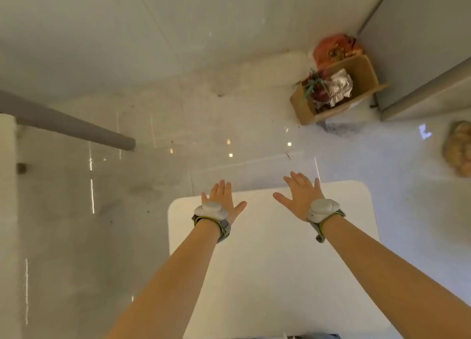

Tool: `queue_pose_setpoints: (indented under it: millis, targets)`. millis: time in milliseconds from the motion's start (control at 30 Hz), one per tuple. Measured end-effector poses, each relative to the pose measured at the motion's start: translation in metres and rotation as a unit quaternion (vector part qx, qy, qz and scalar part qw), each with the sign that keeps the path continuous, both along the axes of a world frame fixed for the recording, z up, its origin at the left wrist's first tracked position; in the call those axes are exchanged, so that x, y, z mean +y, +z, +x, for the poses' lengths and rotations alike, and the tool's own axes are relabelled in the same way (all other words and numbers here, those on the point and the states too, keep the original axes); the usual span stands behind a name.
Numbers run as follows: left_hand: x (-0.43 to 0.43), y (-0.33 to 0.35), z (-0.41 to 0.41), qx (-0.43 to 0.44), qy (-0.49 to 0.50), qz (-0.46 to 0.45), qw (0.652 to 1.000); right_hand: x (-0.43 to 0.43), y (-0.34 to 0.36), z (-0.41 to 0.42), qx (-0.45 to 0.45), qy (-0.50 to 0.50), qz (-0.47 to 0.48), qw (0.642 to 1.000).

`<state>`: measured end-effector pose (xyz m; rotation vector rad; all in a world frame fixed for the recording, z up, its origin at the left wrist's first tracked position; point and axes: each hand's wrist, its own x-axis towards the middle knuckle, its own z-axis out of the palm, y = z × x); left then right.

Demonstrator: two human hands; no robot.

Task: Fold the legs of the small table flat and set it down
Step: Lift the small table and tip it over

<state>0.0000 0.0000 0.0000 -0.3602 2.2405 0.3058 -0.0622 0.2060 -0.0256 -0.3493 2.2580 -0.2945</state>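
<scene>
The small white table point(275, 262) with rounded corners stands right below me on the glossy floor, top side up. Its legs are hidden under the top. My left hand point(221, 198) reaches over the far left part of the top, fingers spread, palm down. My right hand point(300, 196) stretches over the far edge at the middle, fingers apart too. Neither hand holds anything. Whether the palms touch the tabletop I cannot tell. Grey bands with round devices sit on both wrists.
A cardboard box point(305, 109) full of rubbish stands at the back right against the wall, an orange bag point(334, 46) behind it. Grey cabinet point(420, 58) at the far right. A grey bar point(76, 129) juts in from the left. A tan object point(458, 150) lies at the right edge.
</scene>
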Motion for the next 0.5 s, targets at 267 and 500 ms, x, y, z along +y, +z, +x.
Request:
queue_pose_setpoints:
  millis: [267,500]
  targets:
    - [0.029,-0.113,-0.029,-0.073,-0.046,-0.006,0.996,0.0,-0.114,-0.027,0.023,0.079,0.08,0.993]
    - [0.021,-0.136,-0.027,-0.052,-0.024,0.032,0.998,0.008,-0.125,-0.028,-0.008,0.067,0.029,0.997]
